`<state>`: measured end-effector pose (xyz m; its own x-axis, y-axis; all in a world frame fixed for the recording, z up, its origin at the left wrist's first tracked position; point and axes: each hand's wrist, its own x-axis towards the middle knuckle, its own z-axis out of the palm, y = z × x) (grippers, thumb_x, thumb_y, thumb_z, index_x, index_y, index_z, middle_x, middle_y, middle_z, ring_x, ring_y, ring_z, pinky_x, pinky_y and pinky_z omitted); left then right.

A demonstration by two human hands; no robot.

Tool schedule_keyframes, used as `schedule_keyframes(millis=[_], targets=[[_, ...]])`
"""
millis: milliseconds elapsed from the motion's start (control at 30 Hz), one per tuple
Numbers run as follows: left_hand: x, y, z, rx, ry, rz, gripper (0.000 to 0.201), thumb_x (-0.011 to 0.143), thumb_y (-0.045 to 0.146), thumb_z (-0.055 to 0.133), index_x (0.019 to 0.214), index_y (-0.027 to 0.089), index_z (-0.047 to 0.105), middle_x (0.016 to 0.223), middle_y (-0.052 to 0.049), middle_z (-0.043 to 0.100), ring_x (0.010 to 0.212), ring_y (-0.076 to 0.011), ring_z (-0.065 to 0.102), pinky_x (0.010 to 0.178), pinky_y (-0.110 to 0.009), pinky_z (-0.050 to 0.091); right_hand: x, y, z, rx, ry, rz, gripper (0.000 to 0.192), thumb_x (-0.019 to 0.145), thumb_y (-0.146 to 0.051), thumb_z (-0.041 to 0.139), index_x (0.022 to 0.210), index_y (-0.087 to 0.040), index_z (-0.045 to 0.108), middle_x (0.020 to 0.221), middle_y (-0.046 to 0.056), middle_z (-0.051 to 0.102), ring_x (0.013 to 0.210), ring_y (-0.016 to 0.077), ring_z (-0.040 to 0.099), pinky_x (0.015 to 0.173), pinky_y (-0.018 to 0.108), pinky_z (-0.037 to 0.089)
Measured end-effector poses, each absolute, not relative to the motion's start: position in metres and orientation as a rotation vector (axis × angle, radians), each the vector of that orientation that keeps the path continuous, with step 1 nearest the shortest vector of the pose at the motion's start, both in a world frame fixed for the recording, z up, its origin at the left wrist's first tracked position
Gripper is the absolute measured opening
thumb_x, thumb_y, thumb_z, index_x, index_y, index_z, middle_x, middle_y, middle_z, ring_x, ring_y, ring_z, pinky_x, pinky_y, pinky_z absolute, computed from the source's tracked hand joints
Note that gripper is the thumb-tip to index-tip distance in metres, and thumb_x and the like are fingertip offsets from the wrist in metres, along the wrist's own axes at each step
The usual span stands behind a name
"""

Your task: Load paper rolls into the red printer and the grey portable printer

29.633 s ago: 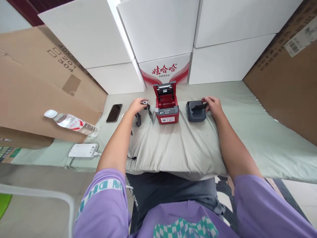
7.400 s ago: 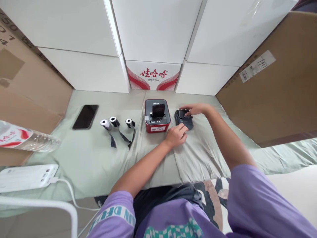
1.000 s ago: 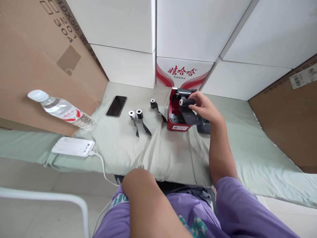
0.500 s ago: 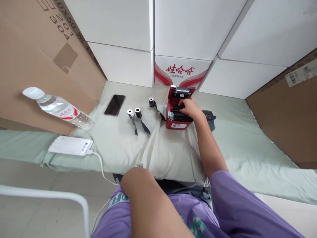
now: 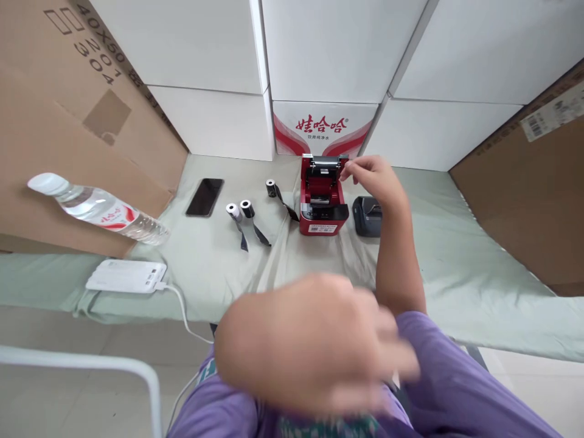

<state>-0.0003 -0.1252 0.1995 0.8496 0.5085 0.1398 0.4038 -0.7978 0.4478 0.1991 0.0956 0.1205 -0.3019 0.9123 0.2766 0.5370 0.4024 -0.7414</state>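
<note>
A red and black printer (image 5: 323,213) stands with its lid (image 5: 323,172) raised, and a shiny roller shows in its bay. At the lid's right edge is my right hand (image 5: 374,177), its fingers bent and drawn together; I cannot tell whether they grip the edge. My left hand (image 5: 337,340) is raised close to the camera over my lap, apart from the things around it, its fingers smeared by motion. Left of the printer lie a white-sided roll (image 5: 233,211), a black roll (image 5: 247,208) and another black roll (image 5: 271,188), each trailing a dark strip.
A dark grey device (image 5: 365,219) sits under my right forearm. Leftward are a phone (image 5: 205,197), a water bottle (image 5: 104,210) and a white power bank (image 5: 126,276) with its cable. White boxes (image 5: 323,48) stand behind; cardboard boxes (image 5: 91,121) flank both sides.
My right hand has come out of the printer's bay and moved up to the lid's right side. My left hand has come into view over my lap. The view has shifted slightly.
</note>
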Motion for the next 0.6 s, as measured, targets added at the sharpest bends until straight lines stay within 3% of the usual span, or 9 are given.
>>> schedule_keyframes(millis=[67, 200, 333, 433, 600], targets=[[-0.001, -0.092, 0.194, 2.580, 0.961, 0.356, 0.019, 0.096, 0.041, 0.061, 0.103, 0.026, 0.071, 0.093, -0.004, 0.073, 0.083, -0.0200, 0.068, 0.075, -0.032, 0.052, 0.204, 0.099, 0.118, -1.173, -1.855, 0.571, 0.031, 0.096, -0.043, 0.055, 0.088, -0.020, 0.074, 0.094, 0.008, 0.075, 0.089, 0.0228, 0.067, 0.091, 0.041, 0.055], [0.000, -0.022, 0.166, 2.318, 1.774, 0.330, 0.027, 0.090, 0.033, 0.066, 0.116, 0.024, 0.068, 0.093, -0.005, 0.074, 0.085, -0.0239, 0.068, 0.077, -0.034, 0.049, 0.205, 0.119, 0.095, -1.111, -1.785, 0.396, 0.041, 0.097, -0.054, 0.053, 0.123, -0.026, 0.067, 0.128, 0.009, 0.070, 0.120, 0.0293, 0.059, 0.110, 0.052, 0.047], [0.006, 0.014, 0.144, 2.298, 1.815, 0.188, 0.015, 0.088, 0.026, 0.063, 0.096, 0.025, 0.076, 0.091, -0.006, 0.075, 0.086, -0.0243, 0.068, 0.075, -0.034, 0.046, 0.198, 0.140, 0.070, -1.049, -1.866, 0.476, 0.055, 0.098, -0.062, 0.048, 0.140, -0.028, 0.056, 0.143, 0.011, 0.061, 0.134, 0.0324, 0.050, 0.116, 0.057, 0.039], [0.011, 0.017, 0.141, 2.357, 1.812, 0.120, 0.018, 0.086, 0.021, 0.059, 0.079, 0.023, 0.076, 0.080, -0.007, 0.072, 0.079, -0.0241, 0.067, 0.071, -0.034, 0.043, 0.194, 0.146, 0.062, -0.976, -1.851, 0.540, 0.050, 0.098, -0.058, 0.047, 0.134, -0.025, 0.059, 0.134, 0.012, 0.064, 0.123, 0.0295, 0.057, 0.110, 0.051, 0.045], [0.016, 0.005, 0.149, 2.328, 1.752, 0.088, 0.020, 0.086, 0.025, 0.058, 0.077, 0.026, 0.076, 0.068, -0.003, 0.067, 0.069, -0.0214, 0.063, 0.066, -0.033, 0.038, 0.193, 0.143, 0.068, -0.945, -1.807, 0.580, 0.024, 0.093, -0.035, 0.050, 0.104, -0.022, 0.067, 0.111, 0.009, 0.067, 0.105, 0.0254, 0.060, 0.100, 0.046, 0.050]])
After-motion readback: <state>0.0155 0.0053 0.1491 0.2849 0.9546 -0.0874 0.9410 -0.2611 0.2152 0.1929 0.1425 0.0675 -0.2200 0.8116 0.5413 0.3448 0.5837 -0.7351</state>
